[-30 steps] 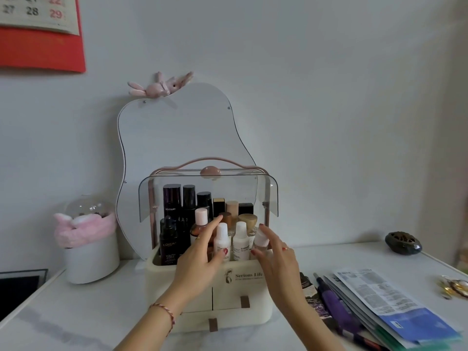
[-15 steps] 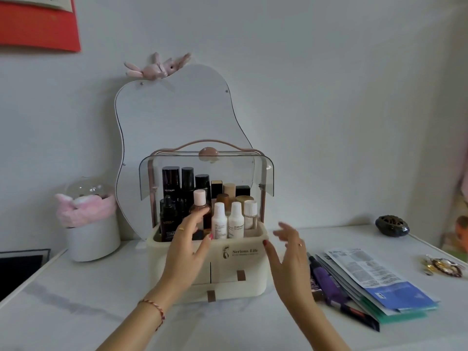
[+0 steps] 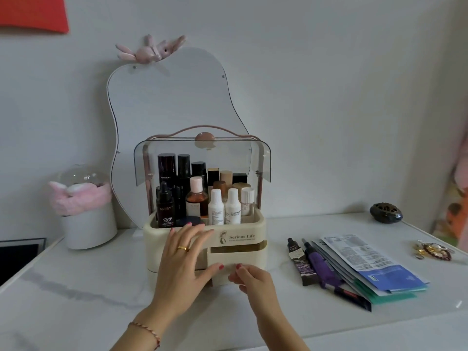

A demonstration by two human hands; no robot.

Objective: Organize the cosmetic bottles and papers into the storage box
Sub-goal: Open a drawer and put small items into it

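Both hands have come down from the bottles to the front of the storage box (image 3: pixel 253 225). One small drawer (image 3: pixel 235 263) on the right side of the box front now sticks out a bit; half a second ago it was pushed in.

Head view: the cream box sits in the middle of the frame on the white table (image 3: pixel 76 287). Its clear lid (image 3: pixel 202 158) is lifted up. Many cosmetic bottles (image 3: pixel 216 207) stand up straight inside the top part, dark ones at the back and left, white ones at the front.

The left hand (image 3: pixel 184 259) lies flat on the box front with its fingers straight and spread. It grips nothing. It wears a gold ring.

The right hand (image 3: pixel 249 277) is at the lower front of the drawer. Its fingers are bent and pinch something there, but the spot is blurry, so I cannot tell just what they hold.

At the lower right of the frame, the papers (image 3: pixel 367 264) lie in a fanned pile on the table, well apart from the box. Two dark tubes (image 3: pixel 302 264) lie just beside the pile on its left.

A curvy mirror (image 3: pixel 172 102) leans on the wall behind the box.
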